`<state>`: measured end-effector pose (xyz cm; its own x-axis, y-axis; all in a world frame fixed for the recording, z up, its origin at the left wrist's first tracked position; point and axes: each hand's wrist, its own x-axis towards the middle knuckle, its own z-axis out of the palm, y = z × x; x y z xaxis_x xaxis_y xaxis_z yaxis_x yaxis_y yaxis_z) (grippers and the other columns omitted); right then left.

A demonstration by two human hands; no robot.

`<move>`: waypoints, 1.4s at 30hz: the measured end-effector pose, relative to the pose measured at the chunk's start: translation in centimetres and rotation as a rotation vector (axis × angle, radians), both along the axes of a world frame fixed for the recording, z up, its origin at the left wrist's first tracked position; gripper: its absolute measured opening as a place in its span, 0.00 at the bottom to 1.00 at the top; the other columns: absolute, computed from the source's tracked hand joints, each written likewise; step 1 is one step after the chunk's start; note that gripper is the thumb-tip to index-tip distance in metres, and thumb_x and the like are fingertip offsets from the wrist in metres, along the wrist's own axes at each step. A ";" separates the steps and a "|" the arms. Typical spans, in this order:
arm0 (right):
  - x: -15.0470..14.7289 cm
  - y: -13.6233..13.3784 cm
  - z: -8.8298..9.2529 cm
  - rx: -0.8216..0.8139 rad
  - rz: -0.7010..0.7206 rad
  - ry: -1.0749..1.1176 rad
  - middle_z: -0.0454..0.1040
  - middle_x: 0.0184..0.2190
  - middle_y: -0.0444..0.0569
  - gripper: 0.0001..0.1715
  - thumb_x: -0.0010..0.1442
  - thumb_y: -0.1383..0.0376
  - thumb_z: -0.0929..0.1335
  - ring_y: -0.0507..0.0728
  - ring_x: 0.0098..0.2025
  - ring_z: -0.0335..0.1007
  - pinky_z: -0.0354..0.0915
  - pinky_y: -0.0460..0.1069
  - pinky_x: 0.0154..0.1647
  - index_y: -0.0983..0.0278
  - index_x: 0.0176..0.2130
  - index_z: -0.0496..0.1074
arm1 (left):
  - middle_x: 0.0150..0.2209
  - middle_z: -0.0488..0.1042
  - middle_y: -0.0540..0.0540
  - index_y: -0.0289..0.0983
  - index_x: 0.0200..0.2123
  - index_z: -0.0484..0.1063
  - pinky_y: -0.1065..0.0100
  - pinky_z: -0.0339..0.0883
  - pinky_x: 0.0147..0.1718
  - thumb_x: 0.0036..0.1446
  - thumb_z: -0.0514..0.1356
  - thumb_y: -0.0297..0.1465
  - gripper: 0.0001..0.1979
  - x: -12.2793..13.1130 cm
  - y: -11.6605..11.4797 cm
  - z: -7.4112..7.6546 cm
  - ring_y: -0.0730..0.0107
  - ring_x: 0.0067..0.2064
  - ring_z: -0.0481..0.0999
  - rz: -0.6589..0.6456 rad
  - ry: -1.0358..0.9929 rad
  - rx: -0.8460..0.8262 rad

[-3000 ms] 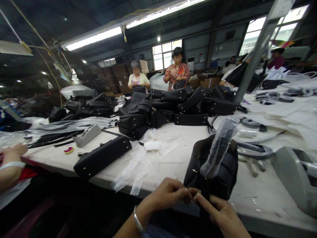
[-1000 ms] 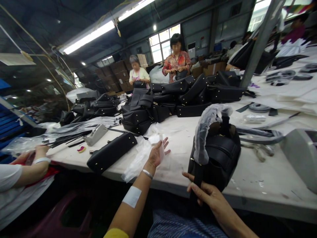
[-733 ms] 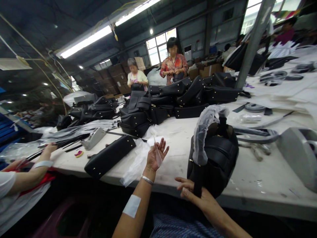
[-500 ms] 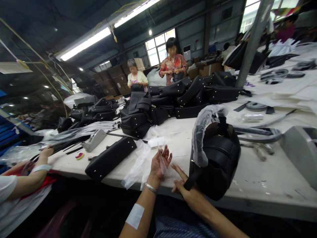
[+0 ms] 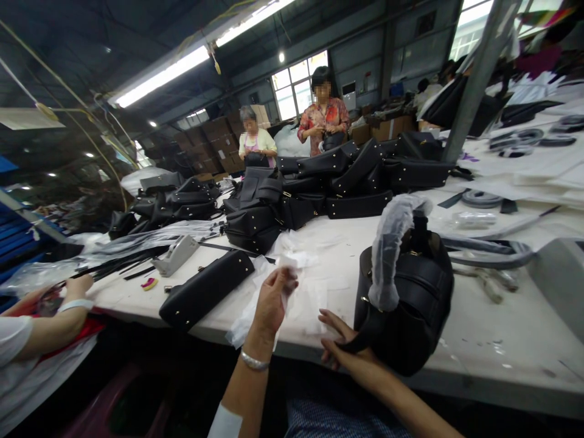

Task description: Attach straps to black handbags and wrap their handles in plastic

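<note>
My left hand point(image 5: 274, 295) is raised over the table edge, fingertips pinched together on a thin translucent white sheet point(image 5: 286, 299), partly hidden and blurred. To its right, my right hand point(image 5: 344, 344) rests low against a black bag point(image 5: 422, 304); the bag's black strap point(image 5: 362, 336) runs into the crook of its thumb, while the index finger stretches out. The bag stands upright on the table, its handle point(image 5: 387, 261) wrapped in translucent white film. More crumpled white sheets point(image 5: 301, 261) lie just beyond my left hand.
A black bag point(image 5: 207, 289) lies on its side at left, near a grey tape dispenser point(image 5: 177, 257). Black bags point(image 5: 310, 182) are heaped across the table. A grey box-like object point(image 5: 559, 292) stands at right. A co-worker's arm point(image 5: 75, 304) reaches in from the left; two people work opposite.
My left hand has turned over and moved left, from palm up with fingers spread to a pinch. My right hand stays by the strap. The view has shifted slightly.
</note>
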<state>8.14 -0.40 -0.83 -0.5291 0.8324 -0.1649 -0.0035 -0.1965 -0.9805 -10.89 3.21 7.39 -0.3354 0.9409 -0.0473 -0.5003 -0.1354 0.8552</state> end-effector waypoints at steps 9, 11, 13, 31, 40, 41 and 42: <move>8.4 -3.0 4.3 0.098 -0.018 -0.102 0.79 0.48 0.52 0.23 0.62 0.47 0.68 0.67 0.53 0.72 0.64 0.58 0.59 0.60 0.45 0.80 | 0.23 0.76 0.48 0.33 0.25 0.79 0.73 0.63 0.30 0.49 0.73 0.39 0.15 6.5 -7.0 -3.5 0.74 0.27 0.71 -0.100 0.270 -0.224; 9.4 -2.8 5.4 0.137 -0.013 -0.142 0.80 0.40 0.50 0.21 0.61 0.47 0.69 0.65 0.46 0.74 0.68 0.54 0.52 0.59 0.36 0.82 | 0.24 0.75 0.49 0.34 0.25 0.78 0.72 0.63 0.30 0.47 0.74 0.40 0.15 7.1 -7.8 -3.8 0.74 0.27 0.71 -0.116 0.224 -0.251; 9.8 -2.6 6.2 0.156 0.016 -0.161 0.78 0.30 0.49 0.24 0.60 0.46 0.69 0.60 0.35 0.73 0.69 0.50 0.40 0.60 0.26 0.79 | 0.25 0.76 0.49 0.35 0.26 0.77 0.72 0.64 0.31 0.46 0.75 0.39 0.15 7.6 -8.4 -3.8 0.74 0.27 0.71 -0.135 0.180 -0.261; 7.4 -3.3 3.5 0.016 -0.406 0.060 0.77 0.36 0.51 0.18 0.55 0.50 0.74 0.60 0.40 0.71 0.70 0.51 0.39 0.62 0.33 0.82 | 0.38 0.83 0.41 0.35 0.39 0.81 0.66 0.72 0.42 0.46 0.75 0.34 0.17 6.9 -14.3 -5.0 0.60 0.40 0.81 -0.089 0.277 -0.327; 6.4 -3.3 3.5 0.086 -0.503 0.062 0.78 0.48 0.52 0.16 0.56 0.51 0.75 0.65 0.52 0.72 0.71 0.55 0.51 0.59 0.38 0.84 | 0.37 0.83 0.40 0.34 0.37 0.82 0.65 0.72 0.43 0.47 0.74 0.36 0.15 7.3 -14.6 -4.7 0.58 0.41 0.81 -0.107 0.266 -0.348; 6.4 -3.3 3.5 0.086 -0.494 0.060 0.78 0.49 0.51 0.15 0.56 0.52 0.75 0.64 0.52 0.72 0.70 0.55 0.53 0.59 0.37 0.84 | 0.37 0.83 0.40 0.34 0.37 0.82 0.65 0.72 0.44 0.47 0.74 0.36 0.15 7.3 -14.5 -4.6 0.58 0.41 0.81 -0.109 0.262 -0.350; 6.4 -3.3 3.5 0.091 -0.489 0.052 0.77 0.49 0.51 0.14 0.56 0.52 0.75 0.64 0.52 0.72 0.69 0.55 0.54 0.58 0.36 0.84 | 0.38 0.83 0.40 0.35 0.37 0.82 0.65 0.71 0.44 0.47 0.74 0.36 0.15 7.3 -14.5 -4.6 0.59 0.41 0.81 -0.108 0.257 -0.352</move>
<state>14.57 -3.69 2.66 -0.0794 0.9948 -0.0637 -0.1234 -0.0732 -0.9897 -3.63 -11.31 2.75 -0.2786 0.9129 -0.2983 -0.2605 0.2271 0.9384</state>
